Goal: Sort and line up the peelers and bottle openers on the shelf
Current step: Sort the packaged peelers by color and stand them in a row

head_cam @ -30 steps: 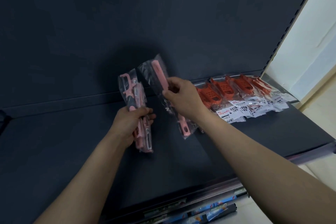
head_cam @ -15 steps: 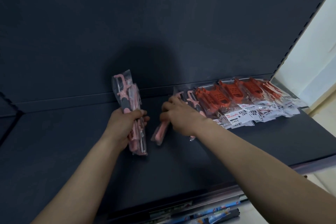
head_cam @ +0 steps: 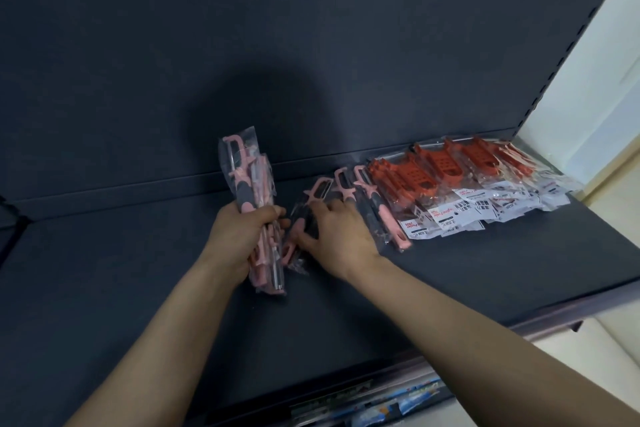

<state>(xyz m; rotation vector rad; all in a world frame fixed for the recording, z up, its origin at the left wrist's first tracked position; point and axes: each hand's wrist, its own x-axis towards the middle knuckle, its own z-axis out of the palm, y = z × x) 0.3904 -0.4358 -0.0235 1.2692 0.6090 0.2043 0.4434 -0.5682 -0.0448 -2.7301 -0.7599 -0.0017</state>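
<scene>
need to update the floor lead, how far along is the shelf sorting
Done: the orange packets lie in an overlapping row at the right, with two pink peelers lined up beside them. In hand: the right hand is on a third peeler. To go: the bundle of peelers gripped by the left hand.

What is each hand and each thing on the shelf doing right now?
Left hand: grips the pink peeler bundle, roughly upright.
Right hand: holds one bagged pink peeler on the shelf.
Orange packs: lying overlapped in a row, right end.
Laid pink peelers: lying beside the orange packs.
</scene>
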